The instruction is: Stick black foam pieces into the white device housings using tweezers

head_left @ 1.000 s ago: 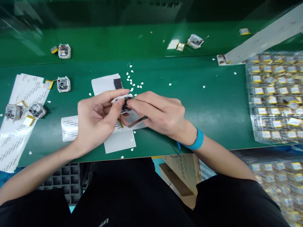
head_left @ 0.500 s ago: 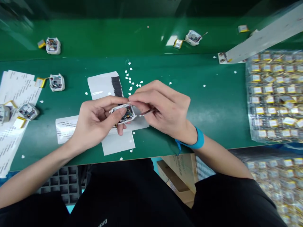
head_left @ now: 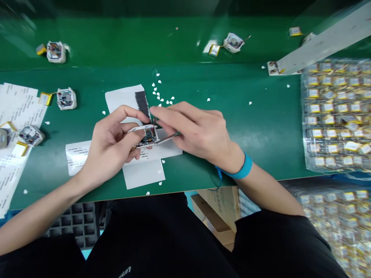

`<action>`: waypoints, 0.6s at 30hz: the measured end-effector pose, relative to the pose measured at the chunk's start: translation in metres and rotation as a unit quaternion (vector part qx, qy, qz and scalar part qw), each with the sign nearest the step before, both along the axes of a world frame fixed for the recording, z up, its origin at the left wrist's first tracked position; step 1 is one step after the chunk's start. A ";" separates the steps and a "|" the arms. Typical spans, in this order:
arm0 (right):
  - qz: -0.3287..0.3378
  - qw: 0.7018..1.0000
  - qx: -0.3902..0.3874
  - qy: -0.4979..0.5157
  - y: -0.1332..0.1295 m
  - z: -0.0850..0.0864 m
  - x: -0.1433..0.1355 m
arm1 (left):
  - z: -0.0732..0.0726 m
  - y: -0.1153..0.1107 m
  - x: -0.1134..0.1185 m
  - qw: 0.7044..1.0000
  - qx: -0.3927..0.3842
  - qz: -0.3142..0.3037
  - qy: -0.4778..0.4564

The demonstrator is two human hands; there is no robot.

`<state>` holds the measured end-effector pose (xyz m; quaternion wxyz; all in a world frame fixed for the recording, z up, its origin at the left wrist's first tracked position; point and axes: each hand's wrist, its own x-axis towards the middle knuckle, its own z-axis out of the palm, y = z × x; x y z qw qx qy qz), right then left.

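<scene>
My left hand grips a small white square housing with an exposed circuit board, held just above the green work surface. My right hand holds thin metal tweezers whose tip reaches the housing's right edge, with the forefinger stretched over the top of the housing. A blue wrist strap with a cord sits on my right wrist. Under both hands lie white backing sheets; one carries a row of black strips.
Similar housings with yellow battery pouches lie at the left, far left, and on the back belt. Printed label sheets lie at left. Trays of bagged batteries fill the right. White paper bits are scattered.
Both hands and the housing have shifted slightly left and down. The right hand has flattened, and the tweezers now point at the housing's right edge instead of lying under the hand.
</scene>
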<state>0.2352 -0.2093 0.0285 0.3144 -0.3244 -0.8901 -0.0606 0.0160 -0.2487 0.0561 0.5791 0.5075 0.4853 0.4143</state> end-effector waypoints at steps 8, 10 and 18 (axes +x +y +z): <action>0.082 0.995 0.051 -0.028 -0.001 0.010 0.005 | 0.000 0.000 0.001 0.999 0.018 0.002 0.040; 0.098 0.994 0.035 -0.017 -0.003 0.009 0.003 | 0.000 -0.002 0.004 0.999 0.019 0.008 0.038; 0.066 0.997 -0.028 0.000 -0.017 -0.008 -0.007 | -0.012 -0.013 0.011 0.997 0.057 0.040 0.033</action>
